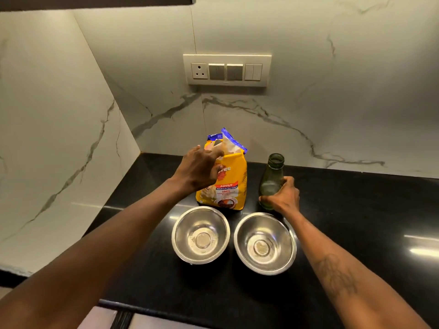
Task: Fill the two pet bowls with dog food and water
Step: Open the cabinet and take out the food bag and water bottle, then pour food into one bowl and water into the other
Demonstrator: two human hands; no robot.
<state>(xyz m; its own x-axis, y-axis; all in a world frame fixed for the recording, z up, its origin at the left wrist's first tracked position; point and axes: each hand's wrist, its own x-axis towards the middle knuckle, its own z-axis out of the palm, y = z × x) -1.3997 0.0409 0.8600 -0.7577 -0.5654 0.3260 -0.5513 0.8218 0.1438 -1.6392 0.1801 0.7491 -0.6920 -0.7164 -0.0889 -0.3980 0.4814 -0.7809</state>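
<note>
While both bowls (200,235) sit empty, the left hand (199,168) grips the food bag (228,184), the right hand (283,198) the bottle (270,176).

Dog food bag (229,186): yellow body, blue-and-white torn top, red band with white lettering. Bottle (270,181): clear green glass. Two bowls (200,235) (264,243): bare silver steel, unpatterned. Countertop (344,210): glossy black. Wall (308,67): white marble, grey veining. Switch plate (226,70): cream, two grey switches
</note>
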